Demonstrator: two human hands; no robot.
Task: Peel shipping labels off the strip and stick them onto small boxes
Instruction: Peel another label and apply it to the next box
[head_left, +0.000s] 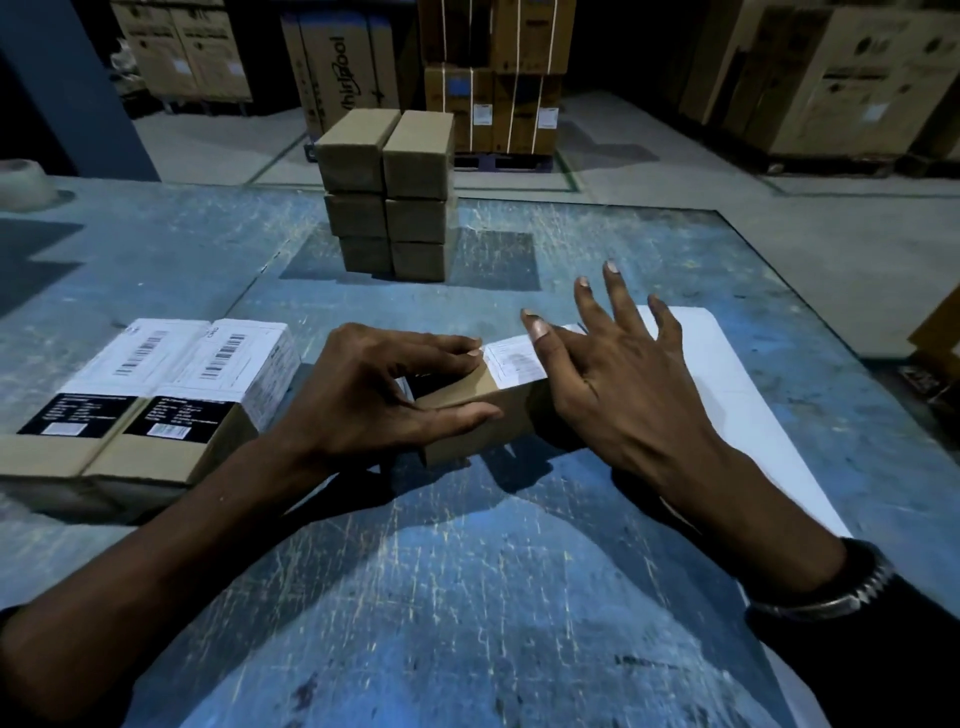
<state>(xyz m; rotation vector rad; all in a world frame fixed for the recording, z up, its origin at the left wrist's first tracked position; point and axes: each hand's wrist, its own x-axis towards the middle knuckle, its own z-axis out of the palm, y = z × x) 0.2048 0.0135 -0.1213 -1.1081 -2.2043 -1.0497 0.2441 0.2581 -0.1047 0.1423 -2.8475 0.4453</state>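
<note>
A small brown box (467, 410) lies on the blue table (467, 571) between my hands. A white shipping label (511, 361) lies on its top. My left hand (384, 395) holds the box, fingers over the top and thumb along the near side. My right hand (618, 374) is spread, fingers straight, its thumb pressing on the label. The white label strip (737, 395) lies flat under and behind my right hand.
Two labelled boxes (156, 395) sit side by side at the left. A stack of several plain brown boxes (387, 197) stands at the table's far middle. A tape roll (23, 182) rests at the far left edge. Large cartons (831, 73) stand on the floor beyond.
</note>
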